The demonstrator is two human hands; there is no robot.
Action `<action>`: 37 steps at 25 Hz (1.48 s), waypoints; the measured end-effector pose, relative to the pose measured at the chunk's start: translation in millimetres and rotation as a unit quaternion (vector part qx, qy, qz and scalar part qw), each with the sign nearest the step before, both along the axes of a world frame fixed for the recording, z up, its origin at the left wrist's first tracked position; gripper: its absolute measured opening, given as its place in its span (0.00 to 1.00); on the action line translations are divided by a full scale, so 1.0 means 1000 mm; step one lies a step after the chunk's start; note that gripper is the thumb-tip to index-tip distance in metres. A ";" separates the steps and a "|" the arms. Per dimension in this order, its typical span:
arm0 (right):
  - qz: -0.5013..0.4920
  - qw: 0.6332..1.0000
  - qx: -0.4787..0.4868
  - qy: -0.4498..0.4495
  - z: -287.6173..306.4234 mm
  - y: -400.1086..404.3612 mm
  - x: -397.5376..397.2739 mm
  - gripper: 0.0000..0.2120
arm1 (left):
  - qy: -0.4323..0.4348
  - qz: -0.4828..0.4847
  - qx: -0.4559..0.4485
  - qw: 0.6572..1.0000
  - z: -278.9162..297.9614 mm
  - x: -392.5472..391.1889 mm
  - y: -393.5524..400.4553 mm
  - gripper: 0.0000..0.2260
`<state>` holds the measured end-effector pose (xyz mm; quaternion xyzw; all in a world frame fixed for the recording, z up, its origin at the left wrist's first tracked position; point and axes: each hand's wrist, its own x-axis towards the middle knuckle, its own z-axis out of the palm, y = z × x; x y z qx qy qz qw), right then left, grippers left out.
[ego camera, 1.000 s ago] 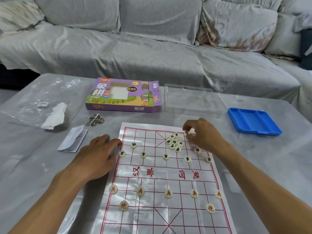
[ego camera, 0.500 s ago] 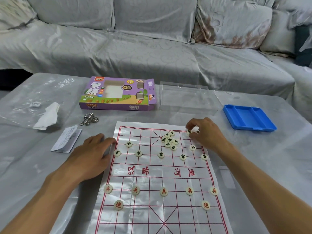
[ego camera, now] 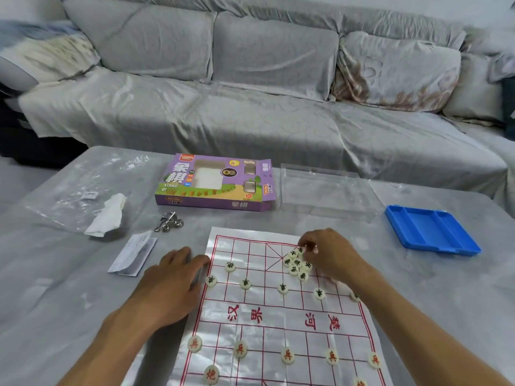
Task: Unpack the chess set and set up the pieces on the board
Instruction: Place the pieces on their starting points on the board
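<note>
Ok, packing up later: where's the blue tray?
In the head view, the blue tray lies on the table's far right, right of the clear plastic lid.

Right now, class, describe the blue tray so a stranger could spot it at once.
Start at the paper board on the grey table. Look to its far right, past the clear lid. The tray lies flat there, the only solid blue thing, with shallow compartments holding nothing.

White board (ego camera: 267,324) red-gridded; purple box (ego camera: 214,185); blue tray (ego camera: 430,229); grey swirl-patterned sofa (ego camera: 250,121).
</note>
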<state>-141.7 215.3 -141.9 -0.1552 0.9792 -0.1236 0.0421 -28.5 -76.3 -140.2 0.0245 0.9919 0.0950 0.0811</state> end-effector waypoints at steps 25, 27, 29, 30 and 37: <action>-0.021 0.997 -0.069 0.038 0.033 0.031 0.012 0.06 | 0.005 0.002 0.012 1.000 -0.003 -0.006 -0.005 0.21; 0.021 0.999 -0.031 0.017 0.030 0.023 0.018 0.07 | 0.003 0.004 0.010 1.000 -0.004 -0.006 -0.005 0.21; 0.043 0.999 0.023 0.017 0.023 0.017 0.021 0.09 | 0.002 0.004 0.010 1.000 -0.003 -0.006 -0.005 0.21; 0.041 0.998 0.036 0.013 0.020 0.015 0.021 0.09 | 0.002 0.004 0.010 1.000 -0.003 -0.005 -0.005 0.21; 0.003 1.000 -0.011 0.014 0.011 0.008 0.019 0.08 | 0.004 0.001 0.021 1.000 -0.003 -0.005 -0.007 0.21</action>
